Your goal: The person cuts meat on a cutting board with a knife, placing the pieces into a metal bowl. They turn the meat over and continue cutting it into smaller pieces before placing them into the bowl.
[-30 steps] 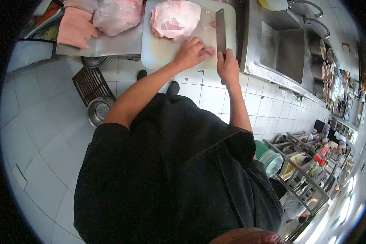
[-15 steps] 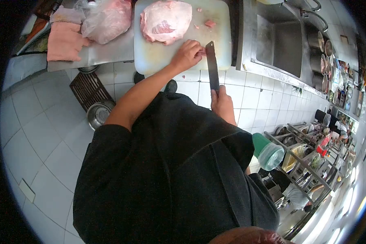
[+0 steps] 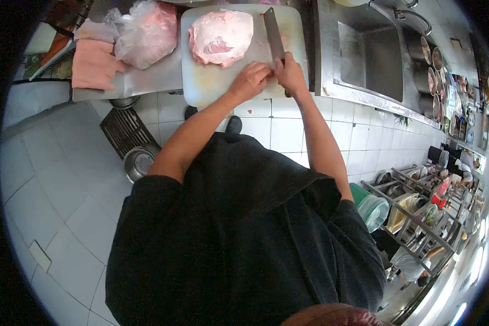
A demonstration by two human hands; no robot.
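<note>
A large pale pink piece of meat (image 3: 221, 38) lies on the white cutting board (image 3: 201, 87). Below and to the right of it, my left hand (image 3: 250, 80) is closed over the board, its fingertips on a small piece of meat that is mostly hidden. My right hand (image 3: 290, 75) grips the handle of a long, broad knife (image 3: 274, 33). The blade points away from me and lies over the board's right part, right of the large piece. Both hands are close together near the board's front edge.
Left of the board, a plastic bag of meat (image 3: 148, 35) and a flat pink piece (image 3: 95, 64) lie on a steel counter (image 3: 152, 81). A steel sink (image 3: 372, 62) stands at the right. On the floor are a metal bowl (image 3: 139, 162) and a green bin (image 3: 358, 193). Racks stand at the far right.
The knife has moved forward from the board's front edge, with my right hand now beside my left. My left hand remains closed near the front edge.
</note>
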